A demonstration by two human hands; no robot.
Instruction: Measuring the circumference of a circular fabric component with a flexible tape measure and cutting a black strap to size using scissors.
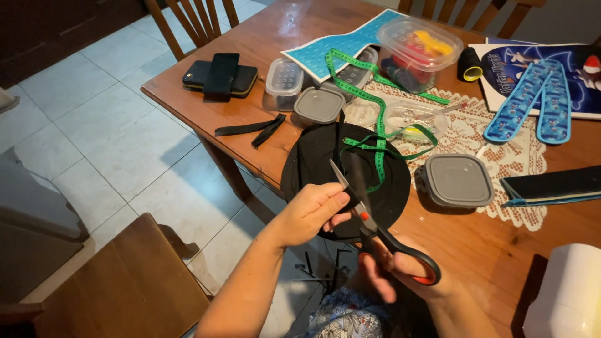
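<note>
At the wooden table [250, 56], the right hand [400, 272] is gripping black-handled scissors [375, 228], blades parted, while the left hand [310, 213] is pinching limp, light black webbing [350, 178] near the cut.

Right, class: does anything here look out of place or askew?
Yes. The green tape measure trails untidily over containers and the black webbing roll, which overhangs the table edge. Black offcuts litter the floor below.

Wooden table [206, 94], chairs [125, 281] — pale tiled floor [113, 144]
</note>
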